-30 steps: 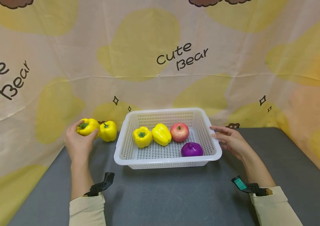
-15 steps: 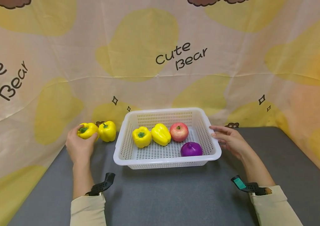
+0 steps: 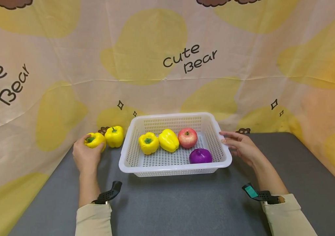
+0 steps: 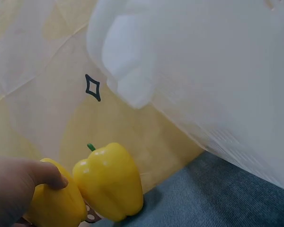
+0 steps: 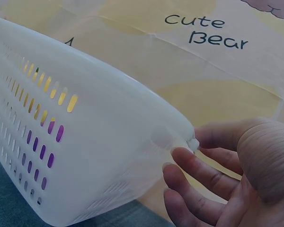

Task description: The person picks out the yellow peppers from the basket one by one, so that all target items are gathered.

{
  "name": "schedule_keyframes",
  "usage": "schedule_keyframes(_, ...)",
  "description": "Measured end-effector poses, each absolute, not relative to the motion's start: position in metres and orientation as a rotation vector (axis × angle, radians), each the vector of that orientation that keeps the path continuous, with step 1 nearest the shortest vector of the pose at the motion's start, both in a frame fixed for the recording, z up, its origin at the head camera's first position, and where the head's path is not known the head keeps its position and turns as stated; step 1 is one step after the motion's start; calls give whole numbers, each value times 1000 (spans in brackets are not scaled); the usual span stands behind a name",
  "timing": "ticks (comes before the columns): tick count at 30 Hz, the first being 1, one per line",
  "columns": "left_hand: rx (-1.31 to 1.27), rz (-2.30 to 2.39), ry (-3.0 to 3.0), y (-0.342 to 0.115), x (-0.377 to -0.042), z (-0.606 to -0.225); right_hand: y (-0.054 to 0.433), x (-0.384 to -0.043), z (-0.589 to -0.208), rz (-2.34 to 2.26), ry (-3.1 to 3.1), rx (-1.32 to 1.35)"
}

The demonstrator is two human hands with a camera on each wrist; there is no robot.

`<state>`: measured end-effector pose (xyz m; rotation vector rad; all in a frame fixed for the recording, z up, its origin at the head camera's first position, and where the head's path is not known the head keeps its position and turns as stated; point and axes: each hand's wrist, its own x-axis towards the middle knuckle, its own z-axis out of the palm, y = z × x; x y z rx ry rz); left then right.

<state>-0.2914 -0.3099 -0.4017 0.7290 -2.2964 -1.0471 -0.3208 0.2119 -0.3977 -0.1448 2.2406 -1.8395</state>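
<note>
My left hand (image 3: 87, 157) grips a yellow bell pepper (image 3: 95, 140) at the left of the table, its green stem toward the back. A second yellow bell pepper (image 4: 109, 182) stands upright right beside it, stem up. My right hand (image 3: 242, 147) pinches the right rim of a white plastic basket (image 3: 170, 167) between thumb and fingers; the right wrist view shows the thumb (image 5: 217, 135) at the rim's corner. Inside the basket lie two yellow bell peppers, one stem-forward (image 3: 148, 143) and one on its side (image 3: 168, 140), a red apple (image 3: 187, 137) and a purple onion (image 3: 200, 156).
The basket sits mid-table on the dark grey tabletop (image 3: 179, 203). A printed cloth backdrop (image 3: 161, 65) rises behind the table and along its left side. In the left wrist view the near basket wall (image 4: 217, 71) fills the upper right.
My left hand has come nearer and slightly right with its bell pepper, which sits lower now. The neighbouring pepper has shifted a little right. The right hand and basket stay put.
</note>
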Motion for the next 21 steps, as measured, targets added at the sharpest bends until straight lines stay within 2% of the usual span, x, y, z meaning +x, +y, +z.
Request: schedule_keyframes(21,723,-1099,-2274,-310,-295,-429,213,-322,-399,-1854,2222,-161)
